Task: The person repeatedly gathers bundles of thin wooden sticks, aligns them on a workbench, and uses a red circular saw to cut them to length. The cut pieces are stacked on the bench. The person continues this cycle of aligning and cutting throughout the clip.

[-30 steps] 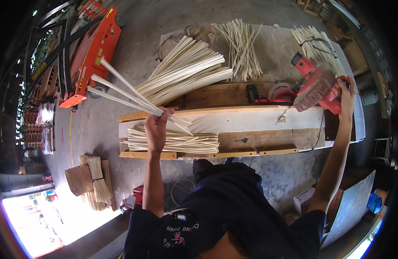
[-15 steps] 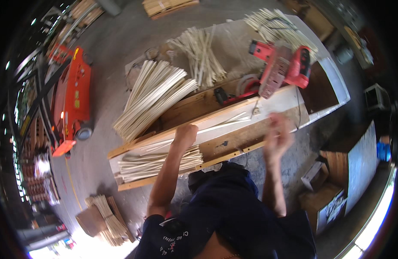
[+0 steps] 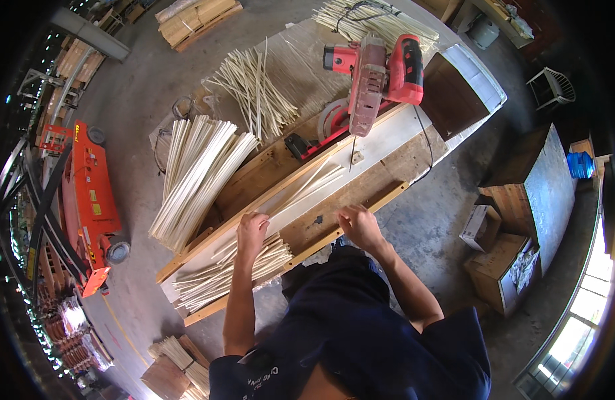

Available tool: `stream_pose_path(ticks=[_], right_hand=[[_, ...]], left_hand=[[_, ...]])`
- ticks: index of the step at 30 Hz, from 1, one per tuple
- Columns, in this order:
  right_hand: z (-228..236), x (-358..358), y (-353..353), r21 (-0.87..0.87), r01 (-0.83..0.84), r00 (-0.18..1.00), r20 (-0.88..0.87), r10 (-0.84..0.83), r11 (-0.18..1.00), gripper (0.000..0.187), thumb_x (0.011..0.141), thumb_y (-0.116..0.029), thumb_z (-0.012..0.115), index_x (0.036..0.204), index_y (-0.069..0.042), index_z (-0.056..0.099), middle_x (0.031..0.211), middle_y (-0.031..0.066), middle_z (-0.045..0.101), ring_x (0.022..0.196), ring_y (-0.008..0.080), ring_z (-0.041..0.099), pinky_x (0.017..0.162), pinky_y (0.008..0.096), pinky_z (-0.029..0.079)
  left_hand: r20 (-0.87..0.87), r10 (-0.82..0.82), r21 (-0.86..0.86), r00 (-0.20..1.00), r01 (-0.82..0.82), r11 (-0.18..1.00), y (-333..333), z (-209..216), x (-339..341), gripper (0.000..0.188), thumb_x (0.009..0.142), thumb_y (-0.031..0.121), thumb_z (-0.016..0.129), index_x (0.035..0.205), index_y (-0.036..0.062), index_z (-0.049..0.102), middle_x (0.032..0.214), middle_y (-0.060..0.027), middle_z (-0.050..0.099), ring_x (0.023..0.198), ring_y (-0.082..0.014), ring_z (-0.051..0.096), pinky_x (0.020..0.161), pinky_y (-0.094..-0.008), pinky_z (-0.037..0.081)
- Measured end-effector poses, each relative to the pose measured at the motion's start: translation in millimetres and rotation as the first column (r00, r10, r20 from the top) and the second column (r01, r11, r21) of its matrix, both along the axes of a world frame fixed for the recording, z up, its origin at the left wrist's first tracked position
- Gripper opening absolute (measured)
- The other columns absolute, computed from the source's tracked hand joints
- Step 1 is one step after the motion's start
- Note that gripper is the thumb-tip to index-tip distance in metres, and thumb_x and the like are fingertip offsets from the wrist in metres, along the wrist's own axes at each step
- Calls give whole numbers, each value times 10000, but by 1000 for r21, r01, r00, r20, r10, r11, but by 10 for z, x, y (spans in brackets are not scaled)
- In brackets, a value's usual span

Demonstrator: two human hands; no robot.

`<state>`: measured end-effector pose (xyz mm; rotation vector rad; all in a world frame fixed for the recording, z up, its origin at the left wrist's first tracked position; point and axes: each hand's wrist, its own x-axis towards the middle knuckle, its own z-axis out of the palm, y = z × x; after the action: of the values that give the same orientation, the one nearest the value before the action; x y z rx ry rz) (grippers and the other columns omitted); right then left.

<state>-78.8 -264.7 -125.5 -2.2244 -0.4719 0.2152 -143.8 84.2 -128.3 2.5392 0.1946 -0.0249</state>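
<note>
My left hand (image 3: pixel 253 230) is closed over a few thin pale wooden sticks (image 3: pixel 312 187) that lie slanting along the white strip of a long wooden trough. Its fingertips partly hide them. My right hand (image 3: pixel 361 227) hovers by the trough's near wooden rail (image 3: pixel 381 202), fingers curled and pinched; whether anything is between them is too small to see. Below my left hand, a loose pile of short pale sticks (image 3: pixel 234 272) rests at the trough's left end. A red mitre saw (image 3: pixel 371 87) stands over the far right part of the trough, its cable hanging down.
A thick stack of long sticks (image 3: pixel 199 177) leans across the trough's back left. Behind it lie another loose bundle (image 3: pixel 256 93) and a tied bundle (image 3: pixel 374 20). An orange lift machine (image 3: pixel 91 200) stands at left. Wooden boxes (image 3: pixel 501 267) are on the floor at right.
My right hand has come down and left, from near the saw's side to the near rail. My left hand stays on the sticks. The view has shifted, so the saw appears further left.
</note>
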Motion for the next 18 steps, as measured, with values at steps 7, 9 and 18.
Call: stream_pose_path(ticks=[7, 9, 18], right_hand=[[-165, 211, 65, 54, -9, 1000, -8, 10, 999, 186, 1019, -98, 752, 1180, -30, 815, 1083, 234, 818, 1000, 463, 803, 874, 544, 644], [-255, 138, 34, 31, 24, 999, -35, -23, 999, 154, 1009, -89, 761, 1141, -36, 821, 1032, 212, 817, 1000, 449, 793, 890, 543, 628], [-463, 36, 156, 23, 55, 995, 85, -57, 998, 81, 977, -64, 793, 1047, -86, 828, 958, 129, 777, 921, 389, 737, 852, 524, 561]], left_hand=[[-34, 121, -29, 992, -122, 992, 398, 269, -426, 187, 1011, 153, 838, 1170, 55, 853, 1140, -185, 842, 1077, -423, 794, 942, -496, 622], [-231, 147, 87, 962, -130, 988, 638, 384, -729, 181, 1014, 183, 811, 1139, 62, 861, 1112, -189, 835, 1078, -401, 797, 950, -506, 622], [38, 189, 172, 981, -193, 966, 653, 312, -1568, 233, 876, 46, 922, 1092, 70, 838, 1186, -122, 782, 1134, -388, 733, 1017, -522, 591]])
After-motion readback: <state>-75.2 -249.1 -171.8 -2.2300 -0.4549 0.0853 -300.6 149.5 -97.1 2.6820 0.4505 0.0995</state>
